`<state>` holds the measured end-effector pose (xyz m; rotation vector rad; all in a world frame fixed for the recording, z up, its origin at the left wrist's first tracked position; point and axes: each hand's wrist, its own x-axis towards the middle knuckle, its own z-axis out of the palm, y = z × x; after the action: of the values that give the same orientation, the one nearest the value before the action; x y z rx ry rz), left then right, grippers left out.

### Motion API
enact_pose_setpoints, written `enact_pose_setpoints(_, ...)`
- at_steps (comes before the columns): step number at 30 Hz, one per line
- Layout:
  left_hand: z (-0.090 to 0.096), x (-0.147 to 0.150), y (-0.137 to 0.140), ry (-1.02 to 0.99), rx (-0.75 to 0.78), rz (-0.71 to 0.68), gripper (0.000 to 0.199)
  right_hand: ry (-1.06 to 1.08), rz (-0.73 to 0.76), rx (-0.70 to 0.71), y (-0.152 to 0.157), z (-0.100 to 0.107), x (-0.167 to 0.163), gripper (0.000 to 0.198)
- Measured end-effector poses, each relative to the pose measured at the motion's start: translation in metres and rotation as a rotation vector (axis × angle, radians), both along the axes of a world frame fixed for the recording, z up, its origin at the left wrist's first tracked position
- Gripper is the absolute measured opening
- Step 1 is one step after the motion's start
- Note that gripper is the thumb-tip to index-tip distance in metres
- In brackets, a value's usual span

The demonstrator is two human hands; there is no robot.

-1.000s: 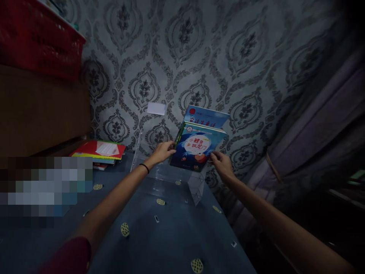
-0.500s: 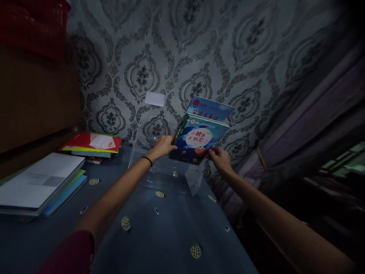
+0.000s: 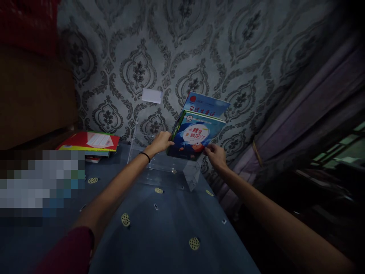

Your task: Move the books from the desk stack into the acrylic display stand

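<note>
A blue picture book [image 3: 196, 131] with a white oval and red lettering on its cover leans back in a clear plastic stand [image 3: 159, 165]. My left hand [image 3: 161, 142] grips its left edge, the thumb on the front and the other fingers hidden behind. At its lower right corner, my right hand [image 3: 216, 155] pinches the edge between thumb and fingers. A green edge shows at the left, just behind the front cover. Another blue book [image 3: 209, 104] with a red dot stands taller at the back.
A pile of books with a red one [image 3: 101, 140] on top lies left on the blue patterned tablecloth [image 3: 159, 236]. Pixelation covers the near-left corner. Patterned wallpaper [image 3: 137, 72] rises behind; a tied curtain [image 3: 273, 137] hangs at the right.
The whole view has shifted slightly, so the scene sits a little higher and further left. Both hands keep their hold on the book, and its place in the stand looks unchanged.
</note>
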<state>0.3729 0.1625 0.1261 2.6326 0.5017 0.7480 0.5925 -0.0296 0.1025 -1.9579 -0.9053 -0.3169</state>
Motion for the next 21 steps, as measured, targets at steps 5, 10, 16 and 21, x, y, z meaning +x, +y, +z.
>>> enact_pose_setpoints(5,0.003,-0.008,-0.01,0.042,0.038,0.03,0.024,-0.034,-0.031,-0.013,-0.001,0.0,-0.004,0.023)
enact_pose_setpoints(10,0.003,-0.012,-0.025,0.091,0.097,0.102,0.026,-0.067,-0.055,-0.017,0.0,0.001,-0.007,0.02)
enact_pose_setpoints(16,0.008,-0.01,-0.035,0.147,0.117,0.173,0.026,-0.079,-0.063,-0.029,0.001,0.003,-0.01,0.02)
enact_pose_setpoints(21,0.01,-0.01,-0.035,0.163,0.132,0.186,0.024,-0.08,-0.071,-0.021,0.002,0.005,-0.015,0.021)
